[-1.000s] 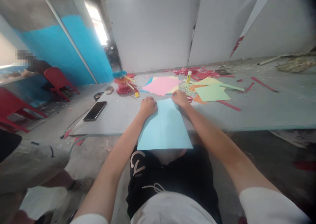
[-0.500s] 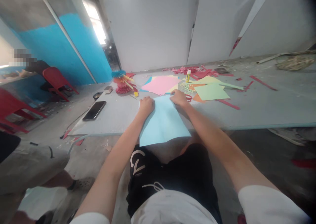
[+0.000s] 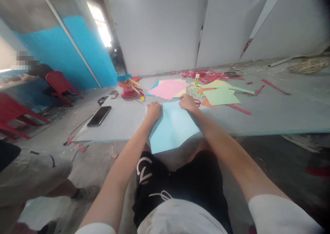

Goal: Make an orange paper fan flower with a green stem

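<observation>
One light-blue sheet (image 3: 171,131), overhanging the near edge of the bench (image 3: 270,119). Our left hand (image 3: 154,111) grips its far left part; our right hand (image 3: 187,102) pinches the far right corner. Beyond, we list pink paper (image 3: 168,89), upright yellow tube (image 3: 196,80).

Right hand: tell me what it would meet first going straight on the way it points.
The right hand would likely first meet the pink-topped paper stack just ahead; the exact gap is hard to judge.
</observation>
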Available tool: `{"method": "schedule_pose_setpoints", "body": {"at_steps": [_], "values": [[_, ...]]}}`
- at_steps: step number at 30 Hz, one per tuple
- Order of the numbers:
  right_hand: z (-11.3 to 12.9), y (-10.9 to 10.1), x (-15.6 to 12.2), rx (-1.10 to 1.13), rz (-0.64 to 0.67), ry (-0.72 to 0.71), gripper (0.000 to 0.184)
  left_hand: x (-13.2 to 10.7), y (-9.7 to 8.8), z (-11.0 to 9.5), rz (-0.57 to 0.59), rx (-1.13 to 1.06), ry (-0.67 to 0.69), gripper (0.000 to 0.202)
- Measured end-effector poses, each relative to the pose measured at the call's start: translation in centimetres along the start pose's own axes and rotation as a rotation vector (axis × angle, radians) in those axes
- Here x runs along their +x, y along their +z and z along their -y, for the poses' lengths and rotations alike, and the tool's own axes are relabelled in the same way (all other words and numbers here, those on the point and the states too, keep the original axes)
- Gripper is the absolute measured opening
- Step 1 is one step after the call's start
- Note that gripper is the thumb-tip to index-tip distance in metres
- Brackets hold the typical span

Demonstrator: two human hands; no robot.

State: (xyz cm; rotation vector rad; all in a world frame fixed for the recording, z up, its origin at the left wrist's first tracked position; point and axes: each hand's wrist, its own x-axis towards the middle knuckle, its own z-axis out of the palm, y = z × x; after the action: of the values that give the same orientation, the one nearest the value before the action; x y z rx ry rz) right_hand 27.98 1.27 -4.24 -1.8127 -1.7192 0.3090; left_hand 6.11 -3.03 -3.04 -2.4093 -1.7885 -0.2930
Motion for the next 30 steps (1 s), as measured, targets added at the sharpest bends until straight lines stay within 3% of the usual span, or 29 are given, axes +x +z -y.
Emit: {"method": "schedule_pose_setpoints", "body": {"at_steps": [5,13,24,30], "values": [[-0.6,0.2,0.7,0.02,-0.089,0.019,0.032,0.0,0.0,0.3,0.037,-0.036,0.053,0.034],[-0.9,0.2,0.9,0.087,-0.015,0.0,0.041,0.1,-0.2,0.9,0.007,-0.061,0.081,0.033],[-0.1,-1.0,0.2,0.071,0.014,0.04,0.039,0.2,0.0,0.9,0.004,-0.032,0.069,0.033],[1.0,-2.0,-1.1,0.329,0.167,0.132,0.042,0.3,0.3,1.8,-0.002,-0.021,0.057,0.034]]}}
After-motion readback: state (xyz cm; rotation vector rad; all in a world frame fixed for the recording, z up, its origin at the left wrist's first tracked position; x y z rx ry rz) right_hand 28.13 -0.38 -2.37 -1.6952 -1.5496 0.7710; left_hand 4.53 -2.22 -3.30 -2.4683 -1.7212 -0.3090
